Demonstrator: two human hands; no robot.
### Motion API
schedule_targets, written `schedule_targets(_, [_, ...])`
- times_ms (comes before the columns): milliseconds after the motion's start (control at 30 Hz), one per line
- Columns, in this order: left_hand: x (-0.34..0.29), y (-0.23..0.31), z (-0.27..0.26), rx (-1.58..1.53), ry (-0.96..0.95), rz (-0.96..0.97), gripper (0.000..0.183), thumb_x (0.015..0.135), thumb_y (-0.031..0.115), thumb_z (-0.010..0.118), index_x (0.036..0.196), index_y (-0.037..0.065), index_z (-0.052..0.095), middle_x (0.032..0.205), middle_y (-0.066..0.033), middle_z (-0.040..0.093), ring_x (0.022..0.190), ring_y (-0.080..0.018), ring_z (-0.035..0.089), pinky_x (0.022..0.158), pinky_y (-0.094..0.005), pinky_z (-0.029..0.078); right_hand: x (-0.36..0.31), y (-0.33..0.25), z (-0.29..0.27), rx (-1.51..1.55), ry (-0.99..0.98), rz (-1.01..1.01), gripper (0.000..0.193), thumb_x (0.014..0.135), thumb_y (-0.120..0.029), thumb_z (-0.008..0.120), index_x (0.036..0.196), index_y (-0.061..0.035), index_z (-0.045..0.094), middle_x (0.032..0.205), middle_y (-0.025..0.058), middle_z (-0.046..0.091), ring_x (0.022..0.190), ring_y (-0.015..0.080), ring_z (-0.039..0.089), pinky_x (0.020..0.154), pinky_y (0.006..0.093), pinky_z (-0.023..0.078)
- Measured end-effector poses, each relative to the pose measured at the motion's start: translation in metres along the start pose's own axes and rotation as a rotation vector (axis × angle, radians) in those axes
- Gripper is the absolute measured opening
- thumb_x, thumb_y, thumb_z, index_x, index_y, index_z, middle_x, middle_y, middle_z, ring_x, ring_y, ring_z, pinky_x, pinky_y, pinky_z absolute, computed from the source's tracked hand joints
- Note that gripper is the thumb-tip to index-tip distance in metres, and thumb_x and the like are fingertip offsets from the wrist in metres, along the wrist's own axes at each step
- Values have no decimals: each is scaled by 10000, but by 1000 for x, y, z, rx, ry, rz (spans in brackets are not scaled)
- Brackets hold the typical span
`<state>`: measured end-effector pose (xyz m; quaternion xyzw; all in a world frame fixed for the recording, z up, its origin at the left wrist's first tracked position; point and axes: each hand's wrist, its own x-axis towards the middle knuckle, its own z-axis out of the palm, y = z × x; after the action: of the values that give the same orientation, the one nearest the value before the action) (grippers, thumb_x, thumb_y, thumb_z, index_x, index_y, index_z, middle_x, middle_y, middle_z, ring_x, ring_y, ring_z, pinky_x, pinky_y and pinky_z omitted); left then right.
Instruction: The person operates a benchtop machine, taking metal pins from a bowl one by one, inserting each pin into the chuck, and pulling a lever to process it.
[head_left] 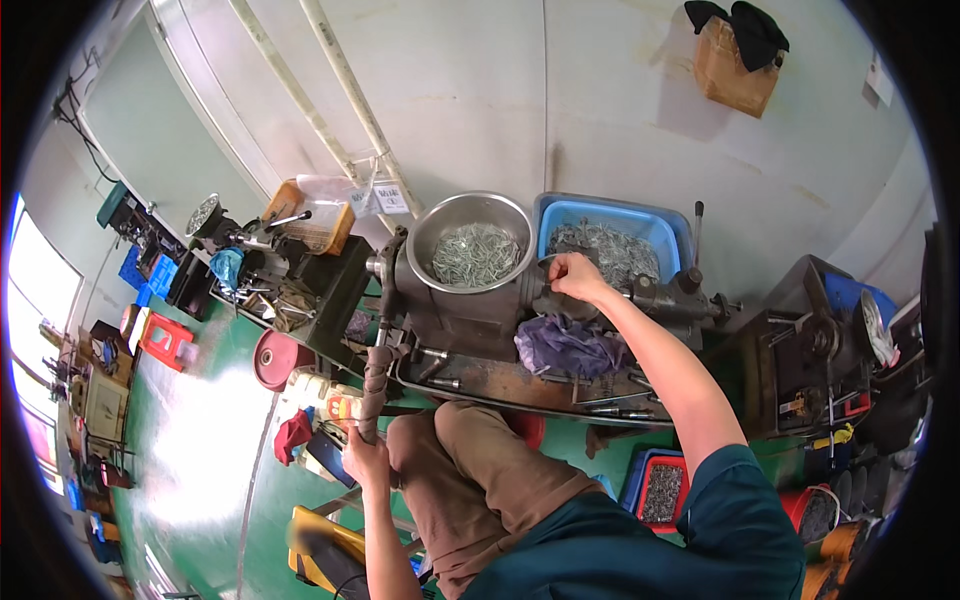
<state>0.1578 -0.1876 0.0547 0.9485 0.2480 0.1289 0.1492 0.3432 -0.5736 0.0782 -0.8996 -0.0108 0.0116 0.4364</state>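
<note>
My left hand (366,460) is closed around the lower end of a long lever (376,385) wrapped in brown cloth, on the left side of a dark bench machine (465,318). My right hand (574,276) reaches forward to the machine's right end, its fingers pinched together; whatever lies between them is too small to make out. Left of that hand, a steel bowl (428,215) full of thin metal pins sits on top of the machine. Just behind the hand stands a blue tub (668,238) of similar small metal parts. A purple rag (568,346) lies below my right hand.
Loose tools lie on the machine's oily tray (520,393). A second machine (265,250) stands to the left, another (800,350) to the right. A red tray (682,500) of metal bits and a red bucket (795,503) are on the green floor. A yellow stool (330,550) is beside my legs.
</note>
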Motion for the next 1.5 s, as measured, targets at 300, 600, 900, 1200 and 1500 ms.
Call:
schedule_targets(300, [0,-1,-1,-24,11,6,250,640,154,531,877,75,532,705,-200,568,690,-369,547,608,-432,425,4,7,2,109,-35,-9,125,528,-42,615,638,-27,558,601,52,554,574,145,524,540,263,400])
schedule_targets(600, [0,5,-5,-18,3,-4,222,627,138,532,837,66,532,701,-204,567,699,-369,548,609,-433,428,4,6,5,73,-27,-64,136,523,-54,615,636,-30,544,594,43,547,568,150,522,538,265,397])
schedule_targets(900, [38,-32,4,91,43,90,170,617,161,570,758,73,534,639,-186,558,616,-361,548,549,-440,432,2,3,6,46,15,-75,135,519,-71,606,628,-37,535,591,37,545,566,155,522,542,272,395])
schedule_targets(1200, [96,-62,-3,165,28,137,127,642,121,553,760,76,539,680,-155,561,701,-322,545,625,-414,423,12,-7,-37,-396,-52,-23,178,591,-245,638,717,-120,640,716,71,613,704,225,586,639,335,453])
schedule_targets(1500, [94,-61,-5,159,32,146,152,636,126,563,778,72,549,689,-153,574,680,-318,559,608,-401,433,-28,76,-180,-946,322,374,273,779,-330,466,857,-93,577,1061,92,515,1154,231,333,879,492,280])
